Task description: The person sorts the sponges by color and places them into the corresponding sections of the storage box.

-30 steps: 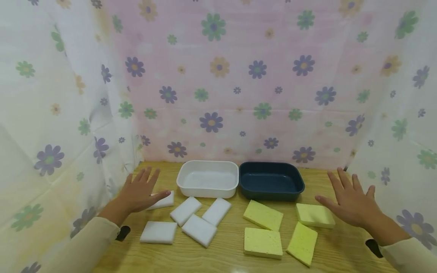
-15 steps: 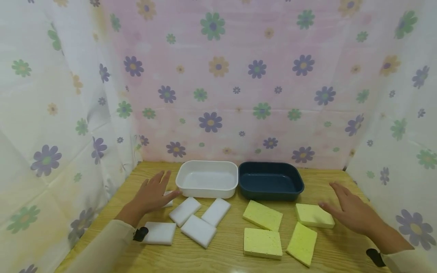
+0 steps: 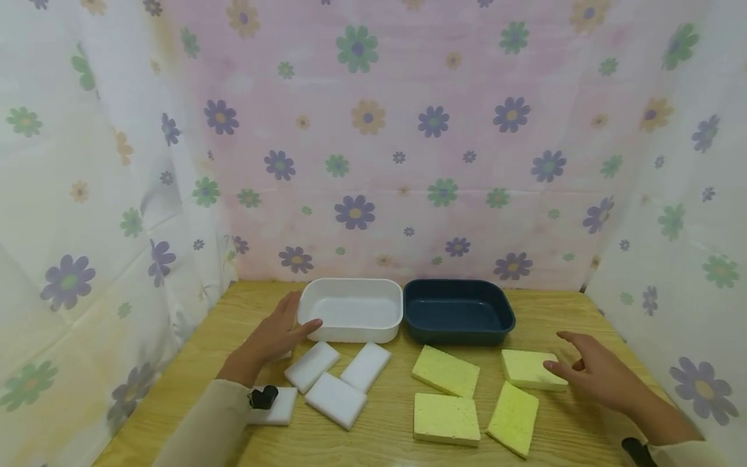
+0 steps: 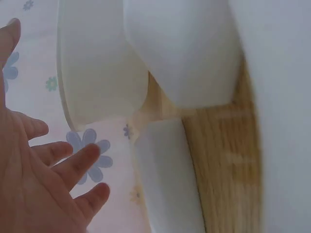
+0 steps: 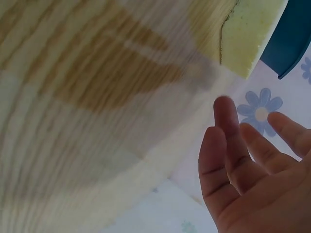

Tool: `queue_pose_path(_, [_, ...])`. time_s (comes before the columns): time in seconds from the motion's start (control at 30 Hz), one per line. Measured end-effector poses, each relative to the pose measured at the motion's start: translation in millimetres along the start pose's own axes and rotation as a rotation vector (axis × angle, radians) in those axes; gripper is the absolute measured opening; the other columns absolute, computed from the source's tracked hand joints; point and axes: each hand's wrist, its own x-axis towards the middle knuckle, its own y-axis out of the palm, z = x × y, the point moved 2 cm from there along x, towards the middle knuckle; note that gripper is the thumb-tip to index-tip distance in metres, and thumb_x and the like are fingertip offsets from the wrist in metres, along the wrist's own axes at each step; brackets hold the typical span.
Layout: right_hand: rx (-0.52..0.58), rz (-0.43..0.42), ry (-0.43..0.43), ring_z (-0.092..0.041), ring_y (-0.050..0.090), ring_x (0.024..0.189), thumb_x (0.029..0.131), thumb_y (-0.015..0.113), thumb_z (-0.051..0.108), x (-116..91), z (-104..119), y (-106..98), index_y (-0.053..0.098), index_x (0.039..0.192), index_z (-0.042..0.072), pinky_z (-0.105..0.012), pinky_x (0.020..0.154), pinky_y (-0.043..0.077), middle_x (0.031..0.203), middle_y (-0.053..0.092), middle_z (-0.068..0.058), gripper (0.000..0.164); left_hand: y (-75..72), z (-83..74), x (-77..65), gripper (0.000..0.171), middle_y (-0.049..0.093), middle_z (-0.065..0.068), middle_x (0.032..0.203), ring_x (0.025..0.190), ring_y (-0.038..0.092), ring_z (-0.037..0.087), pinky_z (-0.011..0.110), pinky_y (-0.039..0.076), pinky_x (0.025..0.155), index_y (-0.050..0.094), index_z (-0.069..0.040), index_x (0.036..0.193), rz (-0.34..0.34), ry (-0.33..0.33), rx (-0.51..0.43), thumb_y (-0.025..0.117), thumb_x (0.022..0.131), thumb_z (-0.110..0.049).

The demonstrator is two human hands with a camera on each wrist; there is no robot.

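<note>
My left hand (image 3: 271, 337) hovers at the left end of a white dish (image 3: 350, 334), fingers loosely extended, thumb overlapping the dish's front corner in the head view. Beneath that hand a white sponge is mostly hidden; another white sponge (image 3: 280, 407) lies partly behind the wrist. The left wrist view has the hand (image 4: 43, 165) apart from the dish (image 4: 97, 63), palm bare. On the right, my right hand (image 3: 601, 376) is beside a pale yellow sponge (image 3: 528, 368), thumb tip overlapping its right part. Relaxed, slightly bent fingers (image 5: 228, 131) hold nothing in the right wrist view.
A dark blue dish (image 3: 461, 337) adjoins the white one at the table's back. Several white sponges (image 3: 336, 400) lie in front of the white dish, several yellow sponges (image 3: 446, 418) in front of the blue one. Flowered cloth (image 3: 373, 162) walls the back and both sides.
My left hand has moved right and forward, from over the leftmost sponges to the white dish's end. My right hand has come lower, its spread fingers drawing closer together beside the yellow sponge.
</note>
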Motion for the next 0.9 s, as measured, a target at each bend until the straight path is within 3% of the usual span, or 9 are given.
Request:
queue_pose_path(0.07, [0.039, 0.017, 0.015, -0.019, 0.068, 0.089, 0.101, 0.062, 0.054, 1, -1, 3, 0.03, 0.159, -0.004, -0.036, 0.066, 0.056, 0.155, 0.035, -0.038, 0.088, 0.0, 1.6, 0.7, 0.108, -0.001, 0.017, 0.174, 0.153, 0.024, 0.052, 0.072, 0.027, 0.116, -0.003, -0.015, 0.168, 0.015, -0.02, -0.015, 0.045, 0.095, -0.079])
queue_pose_path(0.17, [0.082, 0.036, 0.025, -0.017, 0.068, 0.086, 0.1, 0.064, 0.051, 0, -3, 6, 0.029, 0.159, -0.004, -0.034, 0.066, 0.056, 0.151, 0.039, -0.039, 0.088, -0.6, 3.9, 1.7, 0.108, -0.005, 0.018, 0.174, 0.152, 0.024, 0.053, 0.073, 0.027, 0.115, -0.006, -0.012, 0.167, 0.026, -0.029, -0.01, 0.044, 0.097, -0.077])
queue_pose_path(0.33, [0.12, 0.076, 0.041, -0.028, 0.07, 0.095, 0.097, 0.071, 0.044, -1, -10, 6, 0.027, 0.159, -0.005, -0.041, 0.071, 0.06, 0.142, 0.048, -0.04, 0.09, 0.4, 4.9, 4.3, 0.107, -0.008, 0.018, 0.174, 0.152, 0.022, 0.054, 0.075, 0.027, 0.114, -0.005, -0.01, 0.167, 0.023, -0.028, -0.039, 0.046, 0.098, -0.074])
queue_pose_path(0.67, [0.335, 0.212, -0.028, -0.041, 0.071, 0.101, 0.091, 0.081, 0.019, -3, -26, 3, 0.021, 0.157, -0.012, -0.035, 0.068, 0.061, 0.128, 0.054, -0.037, 0.094, 14.0, 6.6, 12.8, 0.11, -0.01, 0.017, 0.174, 0.159, 0.002, 0.047, 0.074, 0.018, 0.119, -0.011, -0.015, 0.167, 0.014, 0.007, -0.164, 0.056, 0.097, -0.068])
queue_pose_path(0.73, [0.333, 0.218, -0.043, -0.039, 0.07, 0.102, 0.09, 0.081, 0.019, -1, -28, 2, 0.025, 0.156, -0.012, -0.034, 0.071, 0.06, 0.125, 0.058, -0.033, 0.092, 17.9, 7.8, 14.6, 0.112, -0.008, 0.018, 0.174, 0.159, 0.002, 0.045, 0.07, 0.018, 0.121, -0.011, -0.014, 0.166, -0.001, 0.025, -0.175, 0.058, 0.097, -0.067])
queue_pose_path(0.9, [0.388, 0.262, -0.074, -0.012, 0.062, 0.097, 0.093, 0.077, 0.015, 1, -32, 1, 0.035, 0.152, -0.014, -0.029, 0.073, 0.056, 0.115, 0.062, -0.021, 0.079, 23.1, 6.9, 14.3, 0.112, 0.004, 0.018, 0.174, 0.156, 0.019, 0.046, 0.07, 0.028, 0.118, -0.004, -0.014, 0.168, -0.089, 0.029, -0.138, 0.059, 0.094, -0.071])
